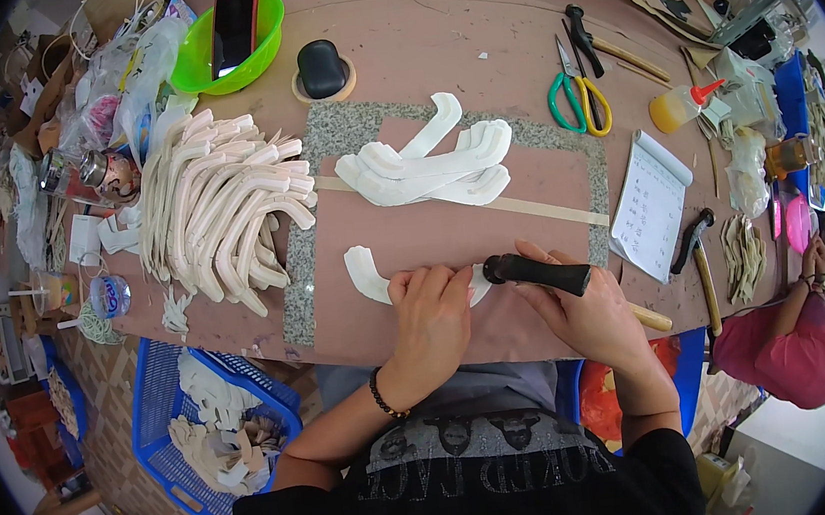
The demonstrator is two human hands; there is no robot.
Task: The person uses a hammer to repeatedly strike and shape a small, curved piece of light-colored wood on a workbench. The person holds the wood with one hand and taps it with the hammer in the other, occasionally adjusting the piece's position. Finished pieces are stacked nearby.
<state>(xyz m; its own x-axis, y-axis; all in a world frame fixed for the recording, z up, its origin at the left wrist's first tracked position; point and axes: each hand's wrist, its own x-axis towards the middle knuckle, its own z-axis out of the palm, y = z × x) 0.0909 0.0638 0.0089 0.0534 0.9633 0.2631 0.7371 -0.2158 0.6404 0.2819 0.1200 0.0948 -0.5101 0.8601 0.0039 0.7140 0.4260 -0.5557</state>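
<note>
My left hand (429, 321) presses a curved white strip (366, 274) against the table, fingers bent over its middle. One end of the strip sticks out to the left and its other end lies under the hammer. In my right hand (579, 310) is a hammer (540, 272) with a black head and a wooden handle. Its head is right beside my left fingertips; whether it touches the strip I cannot tell. Just beyond my hands is a small pile of similar white curved strips (427, 160). A large stack of cream curved strips (221, 207) lies to the left.
Scissors (579, 99), another hammer (701, 242), a notepad (651, 207) and a yellow bottle (683, 108) lie right. A green bowl (274, 41) holding a phone (235, 30) stands far left. A blue basket (159, 385) of scraps is below the table. Another person (785, 359) sits at right.
</note>
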